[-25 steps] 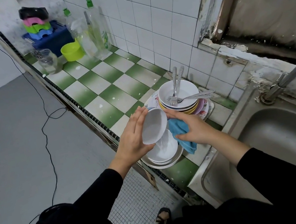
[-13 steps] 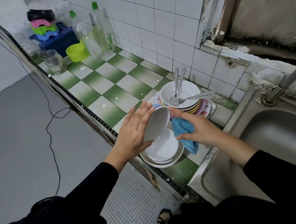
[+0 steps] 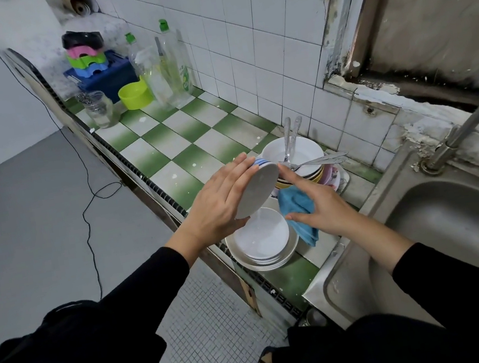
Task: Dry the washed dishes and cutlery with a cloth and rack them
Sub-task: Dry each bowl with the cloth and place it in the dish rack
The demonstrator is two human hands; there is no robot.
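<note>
My left hand point(image 3: 219, 203) holds a small white bowl point(image 3: 257, 191) with blue stripes, tilted on its side above the counter, fingers flat on its outer wall and thumb under the rim. My right hand point(image 3: 320, 206) pinches a blue cloth point(image 3: 295, 204) just right of the bowl, its index finger touching the rim. Below them sits a stack of white bowls on a plate point(image 3: 244, 262). Behind stands a second stack of dishes point(image 3: 305, 149) with spoons and forks point(image 3: 322, 160) lying in the top bowl.
A steel sink point(image 3: 458, 225) with a tap point(image 3: 473, 119) lies to the right. Far down the green checked counter stand bottles point(image 3: 173, 66), a green bowl point(image 3: 135, 95), a glass jar point(image 3: 99, 107) and a blue crate point(image 3: 102, 77). A black cable point(image 3: 85, 205) runs over the floor.
My left hand has lifted the bowl a little and turned it further onto its side. My right hand with the cloth has come off the bowl's inside to its rim.
</note>
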